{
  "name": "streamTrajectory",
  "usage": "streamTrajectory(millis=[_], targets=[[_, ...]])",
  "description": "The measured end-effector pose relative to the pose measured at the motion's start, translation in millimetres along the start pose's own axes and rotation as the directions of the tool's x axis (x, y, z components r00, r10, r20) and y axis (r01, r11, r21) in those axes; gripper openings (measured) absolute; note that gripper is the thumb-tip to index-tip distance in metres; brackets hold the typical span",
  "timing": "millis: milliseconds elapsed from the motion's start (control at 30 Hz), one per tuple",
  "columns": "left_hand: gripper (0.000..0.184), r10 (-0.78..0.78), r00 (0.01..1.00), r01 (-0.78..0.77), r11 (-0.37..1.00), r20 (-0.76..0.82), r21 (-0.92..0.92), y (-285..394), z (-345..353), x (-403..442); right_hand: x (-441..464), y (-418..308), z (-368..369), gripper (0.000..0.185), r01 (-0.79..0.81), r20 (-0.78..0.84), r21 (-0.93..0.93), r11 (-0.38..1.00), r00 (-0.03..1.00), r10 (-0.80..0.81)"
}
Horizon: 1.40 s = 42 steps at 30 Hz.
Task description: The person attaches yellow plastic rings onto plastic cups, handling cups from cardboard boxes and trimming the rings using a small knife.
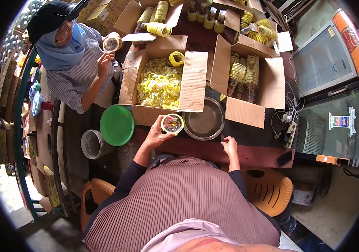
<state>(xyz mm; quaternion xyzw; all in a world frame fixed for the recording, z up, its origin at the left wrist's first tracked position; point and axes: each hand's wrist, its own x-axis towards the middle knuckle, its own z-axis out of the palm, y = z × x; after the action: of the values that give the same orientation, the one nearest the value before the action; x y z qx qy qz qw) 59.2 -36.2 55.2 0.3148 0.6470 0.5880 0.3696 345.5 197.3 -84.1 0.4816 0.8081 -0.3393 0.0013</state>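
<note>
My left hand [157, 135] is wrapped round a clear cup [172, 124] with a yellow rim, its mouth turned up toward me. The cup is between the open carton [130, 89] of yellow scraps [159, 84] and a round metal basin [205, 119]. Just right of the basin, my right hand [230, 147] is closed with the fingers pinched together. A small, thin, dark tool [222, 137] sticks out of that pinch; its kind is too small to make out. A ring of yellow material [176, 59] lies on top of the scraps.
A green basin [117, 125] and a grey bucket [93, 145] stand at left. On the right, a carton [274, 82] holds stacked yellow-rimmed cups [252, 75], beside white cables [286, 105] and a phone [284, 158]. Across at left, a co-worker [76, 54] holds another cup.
</note>
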Motion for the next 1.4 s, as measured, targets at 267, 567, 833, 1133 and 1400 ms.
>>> streamTrajectory(millis=[267, 567, 833, 1133, 1400], targets=[[0.064, 0.0, 1.0, 0.001, 0.993, 0.01, -0.114, 16.4, 19.6, -2.6, -5.3, 20.9, 14.4, 0.03, -0.023, 0.035, -0.042, 0.999, 0.999, 0.025], [0.062, 0.113, 0.989, -0.122, 0.987, -0.091, -0.102, 3.8, 47.5, 4.3, -5.0, 28.9, 7.5, 0.03, 0.027, 0.134, -0.072, 0.997, 0.991, -0.018], [0.061, 0.093, 0.982, -0.121, 0.978, -0.162, -0.168, 1.7, 71.3, -7.9, 3.8, 35.6, 5.5, 0.029, 0.115, 0.202, -0.088, 0.989, 0.975, -0.096], [0.061, 0.092, 0.959, -0.171, 0.942, -0.269, -0.289, 0.5, 82.1, -15.4, 12.0, -25.4, -42.8, 0.026, 0.365, 0.291, 0.173, 0.915, 0.868, -0.402], [0.062, 0.154, 0.974, -0.195, 0.943, -0.167, -0.268, 16.3, 103.2, -3.7, -21.4, -141.3, -69.8, 0.045, 0.675, -0.025, 0.42, 0.606, 0.677, -0.736]])
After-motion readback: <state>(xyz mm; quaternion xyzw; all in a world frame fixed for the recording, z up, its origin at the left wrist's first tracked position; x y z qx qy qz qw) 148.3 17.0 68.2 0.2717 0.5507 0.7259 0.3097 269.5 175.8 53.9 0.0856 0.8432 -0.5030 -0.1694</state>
